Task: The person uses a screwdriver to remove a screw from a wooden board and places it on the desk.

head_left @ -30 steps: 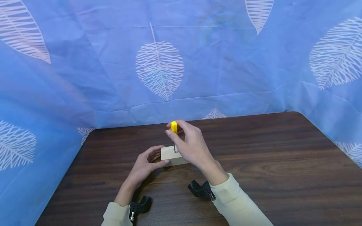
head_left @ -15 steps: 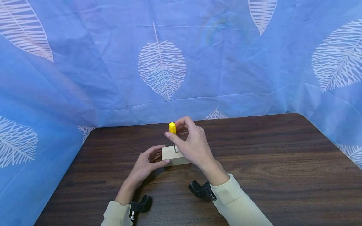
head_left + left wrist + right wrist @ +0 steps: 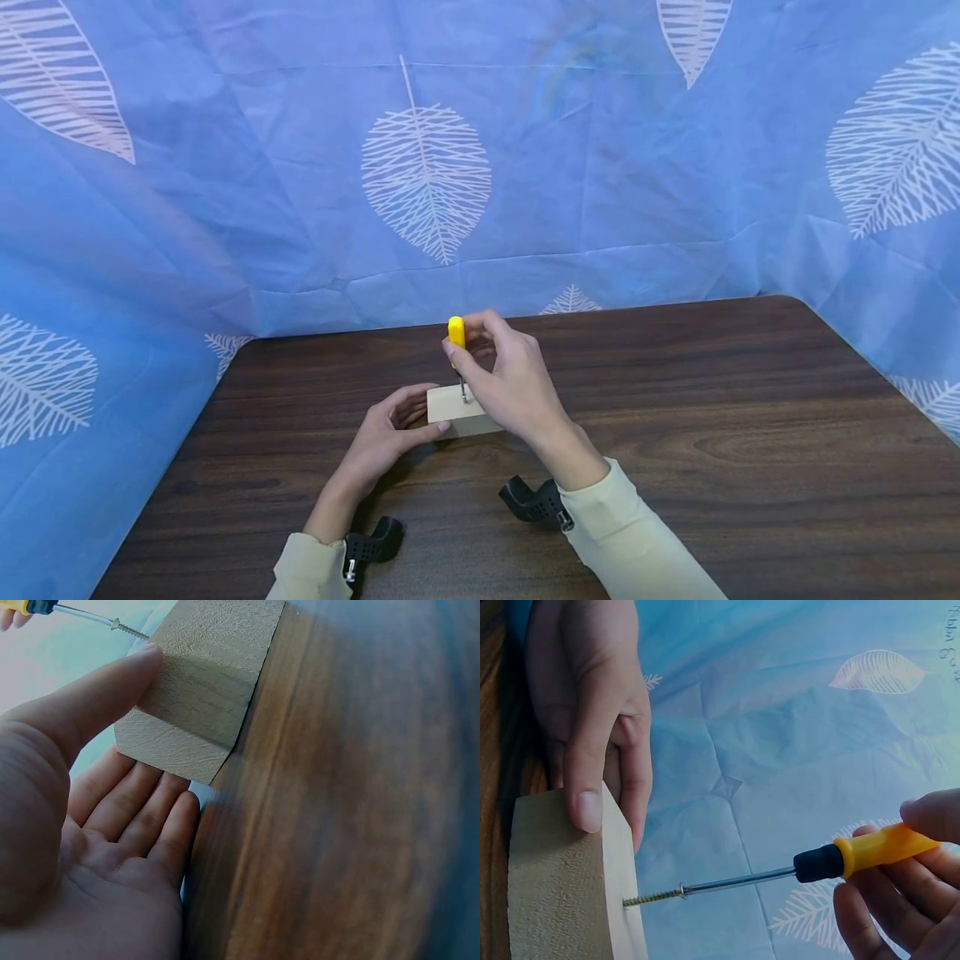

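A pale wooden block (image 3: 468, 427) lies on the table, steadied at its left end by my left hand (image 3: 386, 437), thumb on the near side and fingers behind. A screw (image 3: 652, 898) stands partly sunk in the block's top face, much of its thread showing. The tip of a screwdriver (image 3: 742, 880) with a yellow handle and black collar meets the screw head. My right hand (image 3: 517, 379) grips the yellow handle between thumb and fingers, above the block. In the left wrist view the left thumb (image 3: 112, 694) presses the block's edge near the screw.
The dark wood-grain table (image 3: 712, 433) spreads around the block. A blue cloth with white leaf prints (image 3: 300, 167) hangs behind and at both sides. Black wrist mounts (image 3: 375, 542) sit at both wrists, close over the tabletop.
The right fingers have shifted around the yellow handle, and its top has tilted slightly left. The left hand and block stay nearly in place.
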Action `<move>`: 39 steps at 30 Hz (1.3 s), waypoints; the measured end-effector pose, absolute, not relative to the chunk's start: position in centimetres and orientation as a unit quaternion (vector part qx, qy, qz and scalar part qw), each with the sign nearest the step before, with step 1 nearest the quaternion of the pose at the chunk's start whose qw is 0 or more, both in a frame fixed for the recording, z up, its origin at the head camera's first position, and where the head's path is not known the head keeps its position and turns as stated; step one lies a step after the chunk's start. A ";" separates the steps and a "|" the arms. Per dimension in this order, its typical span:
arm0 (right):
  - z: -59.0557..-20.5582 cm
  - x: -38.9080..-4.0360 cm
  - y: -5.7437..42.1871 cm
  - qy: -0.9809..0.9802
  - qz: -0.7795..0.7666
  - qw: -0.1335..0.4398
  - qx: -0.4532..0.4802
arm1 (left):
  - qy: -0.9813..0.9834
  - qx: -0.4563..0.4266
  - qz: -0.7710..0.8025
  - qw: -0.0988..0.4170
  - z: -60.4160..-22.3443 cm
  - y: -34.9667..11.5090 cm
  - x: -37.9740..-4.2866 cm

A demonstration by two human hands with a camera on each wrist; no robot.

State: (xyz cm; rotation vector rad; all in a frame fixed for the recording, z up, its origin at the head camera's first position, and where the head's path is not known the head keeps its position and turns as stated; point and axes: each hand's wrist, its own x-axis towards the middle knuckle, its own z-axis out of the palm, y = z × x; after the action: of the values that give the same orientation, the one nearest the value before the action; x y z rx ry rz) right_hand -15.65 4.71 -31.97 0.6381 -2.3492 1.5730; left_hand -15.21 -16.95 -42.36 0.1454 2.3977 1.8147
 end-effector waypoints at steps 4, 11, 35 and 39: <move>-31.9 -15.6 4.7 -0.808 0.534 0.106 0.223 | 0.797 0.046 0.599 0.063 -42.4 -16.9 -15.3; -32.0 -15.8 4.6 -0.807 0.532 0.102 0.238 | 0.796 0.049 0.599 0.066 -42.4 -16.9 -15.4; -32.0 -15.6 4.8 -0.800 0.540 0.140 0.221 | 0.796 0.042 0.600 0.070 -42.3 -16.9 -15.2; -32.1 -15.6 4.8 -0.801 0.539 0.135 0.222 | 0.797 0.044 0.599 0.069 -42.3 -16.8 -15.2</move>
State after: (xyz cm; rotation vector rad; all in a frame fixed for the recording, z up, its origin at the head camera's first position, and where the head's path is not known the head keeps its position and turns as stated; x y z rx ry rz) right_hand -15.59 4.84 -32.07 0.6426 -2.3208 1.5628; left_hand -15.23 -16.83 -42.35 0.1317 2.3986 1.8021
